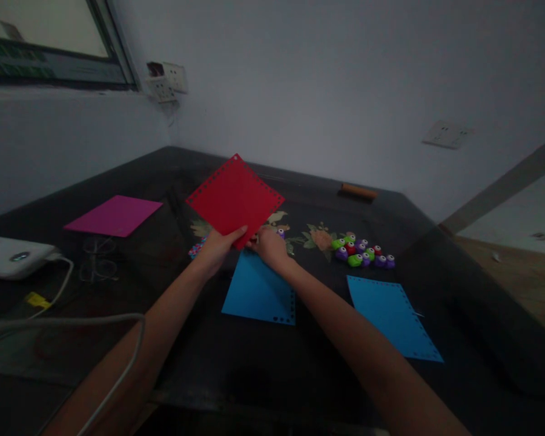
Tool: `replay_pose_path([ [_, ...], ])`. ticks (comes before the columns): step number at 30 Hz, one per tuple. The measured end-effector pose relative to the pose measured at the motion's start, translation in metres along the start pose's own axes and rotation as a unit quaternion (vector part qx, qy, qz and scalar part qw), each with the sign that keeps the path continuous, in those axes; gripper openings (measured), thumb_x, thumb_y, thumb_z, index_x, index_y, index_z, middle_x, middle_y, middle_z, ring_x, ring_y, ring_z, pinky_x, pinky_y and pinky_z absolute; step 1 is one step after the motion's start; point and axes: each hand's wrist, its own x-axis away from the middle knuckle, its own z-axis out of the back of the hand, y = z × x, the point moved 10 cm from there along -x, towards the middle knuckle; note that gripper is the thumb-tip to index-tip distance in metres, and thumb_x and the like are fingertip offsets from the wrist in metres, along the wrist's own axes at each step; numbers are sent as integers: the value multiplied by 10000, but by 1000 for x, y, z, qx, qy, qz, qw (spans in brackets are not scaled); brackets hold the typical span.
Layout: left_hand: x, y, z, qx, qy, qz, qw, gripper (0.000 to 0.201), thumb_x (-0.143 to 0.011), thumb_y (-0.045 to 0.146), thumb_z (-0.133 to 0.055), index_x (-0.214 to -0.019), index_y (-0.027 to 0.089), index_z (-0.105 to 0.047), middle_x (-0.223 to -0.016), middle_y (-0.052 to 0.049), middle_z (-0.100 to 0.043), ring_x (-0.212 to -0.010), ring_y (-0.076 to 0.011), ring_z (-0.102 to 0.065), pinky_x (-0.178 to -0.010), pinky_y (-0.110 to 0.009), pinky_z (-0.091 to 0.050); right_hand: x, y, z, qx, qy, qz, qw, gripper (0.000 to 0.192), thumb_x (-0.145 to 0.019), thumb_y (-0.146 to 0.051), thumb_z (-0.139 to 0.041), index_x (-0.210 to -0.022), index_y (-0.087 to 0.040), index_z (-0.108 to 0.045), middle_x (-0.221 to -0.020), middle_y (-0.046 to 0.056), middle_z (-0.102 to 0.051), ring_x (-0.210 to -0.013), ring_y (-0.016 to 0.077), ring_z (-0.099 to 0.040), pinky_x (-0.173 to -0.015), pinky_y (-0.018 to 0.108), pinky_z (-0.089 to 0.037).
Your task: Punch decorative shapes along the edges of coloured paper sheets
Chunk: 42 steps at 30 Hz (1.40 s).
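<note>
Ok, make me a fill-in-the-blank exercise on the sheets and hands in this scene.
1. The left hand holds up a ____ square sheet with punched edges.
2. Under the right hand lies a ____ sheet with a punched edge.
3. The flat magenta sheet lies to the ____ of the hands.
4. The cluster of small green, purple and red punches sits on the dark ____.

Missing words: red; blue; left; table

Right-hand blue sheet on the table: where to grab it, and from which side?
The right blue sheet lies flat on the dark table, so a top grip likely finds nothing to pinch. Probably best: slide it toward the table's near edge, then pinch the near corner from the near side. Its punched holes line the right edge; take the plain margin.
</note>
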Motion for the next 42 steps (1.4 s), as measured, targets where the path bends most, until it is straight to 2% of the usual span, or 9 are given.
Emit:
replay_pose_path([
  [11, 1, 1, 4, -10, 18, -2, 1000, 294, -669, 214, -731, -937, 140, -638, -964, -84, -709, -756, -203, -674, -675, -324, -557, 4, 11, 12, -123, 23, 0, 992, 206, -812, -264, -652, -959, -122, -627, -991, 161, -675, -974, 282, -633, -840, 396, -481],
  [18, -2, -9, 2, -31, 9, -2, 999, 374, -674, 277, -734, -999, 136, -615, -927, -96, -716, -722, -213, -677, -621, -312, -546, 23, 28, 27, -288, 13, -9, 957, 260, -838, -260, -594, -1076, -171, -541, -964, 75, -685, -657, 143, -668, -592, 285, -558],
  [19, -1, -10, 1, -33, 11, 2, 999, 354, -673, 277, -737, -977, 142, -617, -891, -87, -718, -690, -205, -672, -612, -308, -542, 30, 32, 32, -322, 13, -13, 947, 273, -829, -257, -598, -1082, -174, -536, -964, 67, -682, -635, 131, -663, -590, 282, -562],
  [22, 7, -17, -9, -39, -1, 21, 999, 303, -679, 285, -744, -926, 159, -621, -811, -64, -719, -594, -183, -648, -597, -309, -535, 55, 51, 47, -492, 19, -49, 869, 357, -717, -211, -697, -1048, -168, -569, -891, 39, -673, -584, 122, -641, -597, 294, -563],
  [26, 25, -30, -40, -59, -72, 51, 994, 323, -710, 329, -723, -960, 149, -628, -859, -94, -734, -657, -217, -681, -654, -346, -547, 99, 76, 59, -574, 21, -107, 812, 393, -632, -183, -761, -1000, -183, -624, -753, -9, -661, -580, 117, -631, -625, 297, -556],
  [29, 42, -44, -60, -77, -104, 85, 988, 351, -733, 350, -698, -996, 133, -616, -876, -102, -740, -649, -211, -692, -669, -348, -552, 134, 92, 56, -618, 7, -161, 770, 448, -610, -190, -786, -1034, -196, -639, -744, -8, -659, -652, 144, -668, -665, 305, -555],
  [34, 62, -51, -74, -132, -116, 97, 980, 273, -759, 364, -662, -887, 124, -645, -760, -87, -741, -638, -205, -690, -654, -315, -550, 177, 111, 43, -687, 8, -223, 692, 418, -625, -209, -798, -1021, -234, -667, -849, -4, -660, -789, 168, -689, -752, 318, -554],
  [39, 68, -50, -77, -198, -126, 112, 966, 292, -773, 404, -630, -809, 121, -689, -689, -98, -737, -733, -250, -705, -722, -347, -553, 191, 120, 28, -708, 6, -266, 654, 477, -582, -153, -827, -1032, -222, -687, -885, -1, -668, -752, 126, -654, -808, 329, -550],
  [42, 71, -51, -77, -226, -124, 121, 959, 322, -761, 436, -631, -780, 122, -696, -694, -106, -740, -767, -263, -704, -764, -360, -548, 193, 116, 23, -721, -9, -270, 639, 394, -665, -235, -791, -1043, -192, -691, -964, 36, -674, -790, 131, -647, -824, 337, -545],
])
